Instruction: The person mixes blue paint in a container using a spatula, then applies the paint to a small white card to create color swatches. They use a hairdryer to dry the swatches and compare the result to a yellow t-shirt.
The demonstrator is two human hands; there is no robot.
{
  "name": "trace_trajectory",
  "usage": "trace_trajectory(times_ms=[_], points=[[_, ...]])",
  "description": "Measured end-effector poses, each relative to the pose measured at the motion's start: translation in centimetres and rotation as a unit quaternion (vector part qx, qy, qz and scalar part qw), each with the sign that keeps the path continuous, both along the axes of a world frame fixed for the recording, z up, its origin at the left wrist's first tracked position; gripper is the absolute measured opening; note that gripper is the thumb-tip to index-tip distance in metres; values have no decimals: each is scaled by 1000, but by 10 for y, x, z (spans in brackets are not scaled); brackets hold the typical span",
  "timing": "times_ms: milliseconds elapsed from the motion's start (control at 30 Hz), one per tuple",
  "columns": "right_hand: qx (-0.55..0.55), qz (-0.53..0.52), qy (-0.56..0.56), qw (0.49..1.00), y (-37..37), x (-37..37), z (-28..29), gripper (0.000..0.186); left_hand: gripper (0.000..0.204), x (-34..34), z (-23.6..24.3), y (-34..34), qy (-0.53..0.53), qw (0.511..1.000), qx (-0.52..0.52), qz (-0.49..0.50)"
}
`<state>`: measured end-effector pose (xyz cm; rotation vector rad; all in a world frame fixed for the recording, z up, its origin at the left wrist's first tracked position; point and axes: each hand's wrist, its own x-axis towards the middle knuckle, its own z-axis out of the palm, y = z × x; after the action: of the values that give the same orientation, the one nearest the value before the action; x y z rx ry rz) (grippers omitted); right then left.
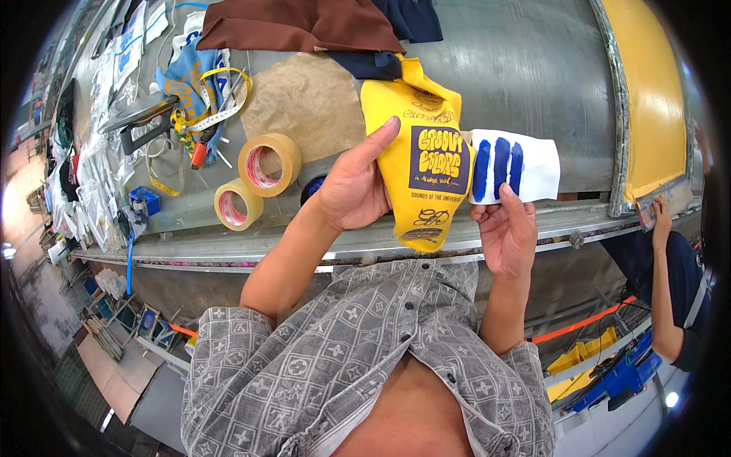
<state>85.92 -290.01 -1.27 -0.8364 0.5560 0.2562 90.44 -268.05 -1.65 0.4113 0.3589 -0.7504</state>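
Observation:
My left hand (355, 183) grips a yellow cloth (400, 194) by its left side, thumb on top. The cloth bears dark printed designs, with a dark square panel in the middle, and hangs to a point at the bottom. My right hand (509, 232) pinches a white swatch (541, 164) with three thick blue ink strokes, its thumb over the lower part. The swatch is held against the right edge of the yellow cloth, side by side with it. Whether the swatch is paper or fabric I cannot tell.
Left on the metal table (525, 61) lie a brown tape roll (291, 164), a lighter tape roll (253, 204), brown paper (297, 99), a yellow measuring tape (245, 90) and plastic bags (95, 171). Brown cloth (297, 27) lies behind. At right, another person's arm (662, 266) reaches a yellow framed screen (647, 91).

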Motion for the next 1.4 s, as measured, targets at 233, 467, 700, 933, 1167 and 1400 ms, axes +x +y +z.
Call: trace_trajectory(times_ms=[233, 467, 700, 933, 1167, 1400], points=[[-5, -1, -9, 1000, -2, -2, -4, 19, 61, 1, 4, -1, -13, 1000, -19, 6], [-10, 2, -1, 1000, -1, 0, -1, 18, 61, 2, 5, -1, -7, 1000, -17, 5], [-14, 10, -6, 1000, 1, 2, 0, 18, 61, 1, 5, -1, -15, 1000, -20, 1], [-43, -1, -11, 999, 4, 3, -2, 16, 60, 0, 1, 0, -6, 1000, -17, 5], [-80, 1, -10, 997, 2, 1, -7, 16, 60, -2, -4, -1, -22, 1000, 19, -1], [-76, 20, -24, 997, 3, 0, -2, 17, 58, -5, -7, -2, -13, 1000, 13, 0]])
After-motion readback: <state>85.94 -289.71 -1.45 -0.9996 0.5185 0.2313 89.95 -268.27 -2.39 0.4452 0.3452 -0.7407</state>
